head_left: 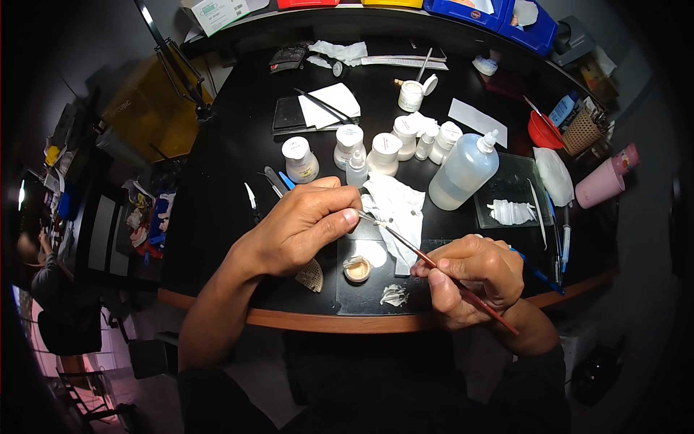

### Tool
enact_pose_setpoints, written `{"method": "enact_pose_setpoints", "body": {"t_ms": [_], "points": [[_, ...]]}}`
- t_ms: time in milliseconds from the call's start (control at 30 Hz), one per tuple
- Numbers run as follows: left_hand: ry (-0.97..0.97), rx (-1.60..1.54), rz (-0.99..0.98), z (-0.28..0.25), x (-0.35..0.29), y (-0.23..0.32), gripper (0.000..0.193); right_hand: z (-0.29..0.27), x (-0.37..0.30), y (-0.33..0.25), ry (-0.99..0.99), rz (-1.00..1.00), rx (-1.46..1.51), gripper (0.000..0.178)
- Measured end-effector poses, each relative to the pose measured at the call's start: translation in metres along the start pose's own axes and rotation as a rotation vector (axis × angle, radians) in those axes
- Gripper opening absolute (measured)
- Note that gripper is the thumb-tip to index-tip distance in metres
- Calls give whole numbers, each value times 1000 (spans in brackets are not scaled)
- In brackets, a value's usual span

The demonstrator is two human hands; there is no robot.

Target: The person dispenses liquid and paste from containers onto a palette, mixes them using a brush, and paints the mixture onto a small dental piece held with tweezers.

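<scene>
A black desk (pixel 231 108) bears a translucent squeeze bottle (pixel 463 177), the landmark here. The right hand (pixel 477 278), on the wearer's side of the bottle, closes pen-fashion around a fine red-handled brush (pixel 421 254). The left hand (pixel 307 220), left of the bottle, has thumb and forefinger pinched together on a thin, metallic-looking piece (pixel 366 215); its full shape is hidden. Crumpled white tissue (pixel 394 199) lies just left of the bottle. A small open pot of beige paste (pixel 356 269) sits nearer the wearer than the bottle, to its left. The brush tip meets or nearly meets the piece; contact is too small to tell. Good work here probably calls for steadied wrists, a firm pinch and light, short strokes, the tip sparingly loaded.
</scene>
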State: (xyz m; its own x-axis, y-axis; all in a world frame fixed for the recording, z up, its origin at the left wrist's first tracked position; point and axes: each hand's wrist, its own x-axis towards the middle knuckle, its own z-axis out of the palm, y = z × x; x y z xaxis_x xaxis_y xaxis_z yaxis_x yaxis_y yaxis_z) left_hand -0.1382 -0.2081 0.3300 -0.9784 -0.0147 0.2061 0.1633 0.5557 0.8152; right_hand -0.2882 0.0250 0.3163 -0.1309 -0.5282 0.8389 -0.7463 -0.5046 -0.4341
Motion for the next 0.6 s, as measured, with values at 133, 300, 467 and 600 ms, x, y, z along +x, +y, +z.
{"method": "enact_pose_setpoints", "body": {"t_ms": [133,300,467,600], "points": [[0,8,9,0,0,-1,38,0,0,3,-14,-21,-7,15],[16,-55,38,3,0,-4,31,-8,4,-2,-60,5,-7,13],[28,-115,20,4,0,-3,33,-10,4,-3,-142,7,-12,11],[-44,-180,-49,2,-2,-10,40,-12,1,-3,-111,118,126,9]]}}
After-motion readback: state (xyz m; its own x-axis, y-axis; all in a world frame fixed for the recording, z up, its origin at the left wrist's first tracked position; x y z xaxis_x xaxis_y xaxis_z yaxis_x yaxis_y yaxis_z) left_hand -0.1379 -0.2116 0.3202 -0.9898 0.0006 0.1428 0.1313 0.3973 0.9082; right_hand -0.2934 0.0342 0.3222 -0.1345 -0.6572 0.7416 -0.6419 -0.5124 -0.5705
